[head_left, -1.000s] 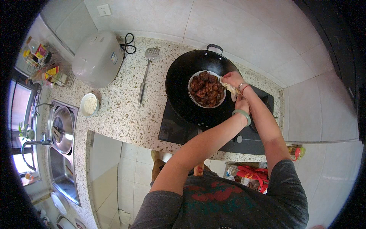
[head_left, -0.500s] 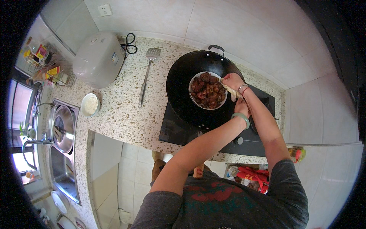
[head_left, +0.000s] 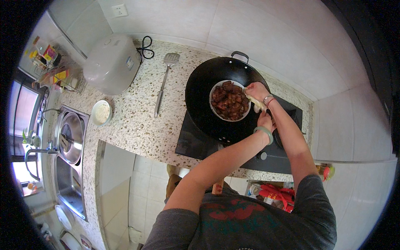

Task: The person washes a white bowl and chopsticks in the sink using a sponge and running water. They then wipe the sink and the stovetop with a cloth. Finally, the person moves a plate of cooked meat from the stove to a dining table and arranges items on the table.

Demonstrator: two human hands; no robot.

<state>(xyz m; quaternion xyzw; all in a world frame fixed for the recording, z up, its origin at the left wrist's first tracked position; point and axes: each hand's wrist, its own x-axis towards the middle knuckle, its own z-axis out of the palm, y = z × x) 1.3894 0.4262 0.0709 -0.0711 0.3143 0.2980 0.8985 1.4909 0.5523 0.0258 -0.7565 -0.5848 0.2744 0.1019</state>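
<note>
A white bowl (head_left: 211, 109) heaped with glossy brown chunks of meat (head_left: 229, 100) sits inside a large black wok (head_left: 198, 89). At the bowl's right rim, my right hand (head_left: 257, 91) pinches a crumpled pale cloth (head_left: 259, 104). My left hand (head_left: 265, 120), with a green bangle at its wrist, is just nearer to me. Its fingers are closed at the cloth's lower end, partly hidden. The wok rests on a black cooktop (head_left: 193, 143).
Left of the wok lies a slotted metal turner (head_left: 160, 93). A rice cooker (head_left: 110, 64) stands behind a small bowl of white food (head_left: 101, 113). A steel sink (head_left: 68, 179) holds a pot lid (head_left: 71, 137). The wok's loop handle (head_left: 240, 54) points to the wall.
Both hands stay at the bowl's right side with the cloth, and my fingers have shifted slightly on it. The whole view has moved a little.
</note>
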